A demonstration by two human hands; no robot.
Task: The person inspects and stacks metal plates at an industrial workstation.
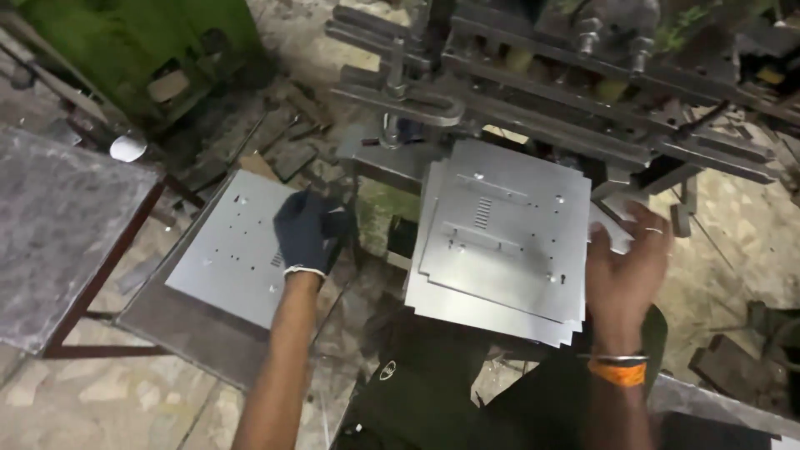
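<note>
My left hand [307, 233], in a dark glove, rests on the right edge of a punched grey metal sheet [229, 250] lying on a low stand at the left; whether its fingers grip the sheet cannot be told. My bare right hand [625, 267], with a ring and an orange wristband, holds the right edge of the top sheet of a stack of punched metal sheets [500, 242] in front of me. The stack lies under the frame of a press machine [542, 92].
A grey-topped table on a red-brown frame [58, 233] stands at the left. A green machine [133, 50] is at the back left. Scrap pieces litter the floor [283, 142] between them. My dark trousers [433, 383] fill the lower middle.
</note>
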